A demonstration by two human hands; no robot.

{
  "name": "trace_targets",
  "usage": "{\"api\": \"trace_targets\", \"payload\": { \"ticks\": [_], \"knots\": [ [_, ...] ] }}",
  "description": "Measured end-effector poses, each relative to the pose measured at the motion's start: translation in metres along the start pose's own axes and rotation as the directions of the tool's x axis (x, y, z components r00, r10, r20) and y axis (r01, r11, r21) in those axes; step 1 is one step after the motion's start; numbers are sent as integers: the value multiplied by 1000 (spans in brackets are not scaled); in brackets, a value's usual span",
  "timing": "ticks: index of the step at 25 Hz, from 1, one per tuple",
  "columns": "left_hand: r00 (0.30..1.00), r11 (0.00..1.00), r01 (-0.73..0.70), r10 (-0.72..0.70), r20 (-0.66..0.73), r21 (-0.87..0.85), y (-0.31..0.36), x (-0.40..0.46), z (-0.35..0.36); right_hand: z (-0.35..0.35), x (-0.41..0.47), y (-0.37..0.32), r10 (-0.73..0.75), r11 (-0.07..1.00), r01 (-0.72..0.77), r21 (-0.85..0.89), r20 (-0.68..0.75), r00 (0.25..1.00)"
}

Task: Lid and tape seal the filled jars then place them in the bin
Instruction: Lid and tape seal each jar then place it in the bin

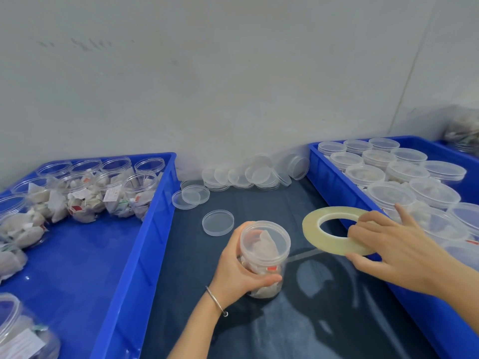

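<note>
On the dark tabletop (259, 330) between two bins, the left hand (237, 270) is wrapped around a clear round plastic jar (263, 257) packed with pale sachets, thumb across its front and fingers behind; the jar stands upright with its clear lid on. At about two o'clock from the jar, the right hand (388, 248) grips a large flat roll of translucent yellowish tape (334, 230), thumb under the near edge and fingers over the rim, the index finger lifted. A thin strip of tape runs from the roll to the jar's side just below the lid. At eleven o'clock from the jar a loose clear round lid (217, 222) lies flat on the table, with more clear lids (243, 174) heaped against the wall at twelve o'clock. The blue plastic bin at nine o'clock (145, 237) holds open filled jars (85, 195); the blue plastic bin at three o'clock (334, 185) holds lidded jars (388, 172) standing close together.
</note>
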State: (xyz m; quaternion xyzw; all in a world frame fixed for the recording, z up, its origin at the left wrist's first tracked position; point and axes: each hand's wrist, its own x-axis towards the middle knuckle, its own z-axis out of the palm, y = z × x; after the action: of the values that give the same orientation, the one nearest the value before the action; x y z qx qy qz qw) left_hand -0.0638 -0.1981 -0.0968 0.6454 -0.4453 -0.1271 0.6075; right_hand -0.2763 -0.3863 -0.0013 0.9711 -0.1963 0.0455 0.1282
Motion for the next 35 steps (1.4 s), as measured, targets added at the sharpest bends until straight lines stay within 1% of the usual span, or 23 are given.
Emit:
{"api": "trace_targets", "payload": {
  "ticks": [4, 7, 11, 13, 17, 19, 22, 25, 28, 30, 32, 33, 34, 35],
  "knots": [
    [1000, 1000, -12, 12, 18, -2, 2, -2, -3, 9, 17, -2, 5, 999, -7, 51, 38, 999],
    [999, 1000, 14, -13, 50, -24, 0, -4, -5, 15, 34, -6, -25, 998, 23, 51, 45, 999],
    [992, 996, 75, -69, 103, -51, -1, -7, -11, 19, 53, -18, -17, 984, 11, 178, 31, 999],
    [987, 992, 102, -93, 130, -67, -3, -9, -15, 19, 62, -29, -24, 977, 21, 211, 11, 1000],
    [970, 982, 168, -148, 194, -89, -3, -13, -19, 16, 76, -49, -46, 979, 49, 200, -21, 999],
    [964, 979, 180, -156, 217, -96, -1, -11, -20, 14, 81, -57, -57, 980, 56, 193, 0, 998],
    [957, 969, 221, -194, 217, -109, 1, -8, -26, 14, 81, -66, -58, 975, 54, 215, 12, 998],
    [963, 968, 231, -213, 167, -100, 1, -8, -33, 13, 77, -71, -31, 962, 34, 272, -13, 999],
    [972, 963, 222, -207, 108, -153, 1, -12, -39, 11, 72, -71, -33, 948, 34, 318, -9, 999],
    [976, 964, 210, -196, 97, -163, 1, -18, -40, 9, 70, -68, -57, 939, 49, 340, 15, 998],
    [981, 977, 171, -157, 113, -128, 4, -27, -33, 6, 66, -64, -99, 919, 71, 388, 52, 994],
    [986, 983, 148, -137, 98, -113, 6, -30, -25, 4, 64, -61, -120, 914, 84, 397, 66, 991],
    [990, 985, 139, -135, 42, -101, 11, -32, -14, 2, 62, -59, -133, 918, 95, 385, 74, 988],
    [988, 986, 135, -141, -56, -96, 13, -32, -4, 0, 59, -59, -137, 927, 101, 362, 75, 988]
  ]
}}
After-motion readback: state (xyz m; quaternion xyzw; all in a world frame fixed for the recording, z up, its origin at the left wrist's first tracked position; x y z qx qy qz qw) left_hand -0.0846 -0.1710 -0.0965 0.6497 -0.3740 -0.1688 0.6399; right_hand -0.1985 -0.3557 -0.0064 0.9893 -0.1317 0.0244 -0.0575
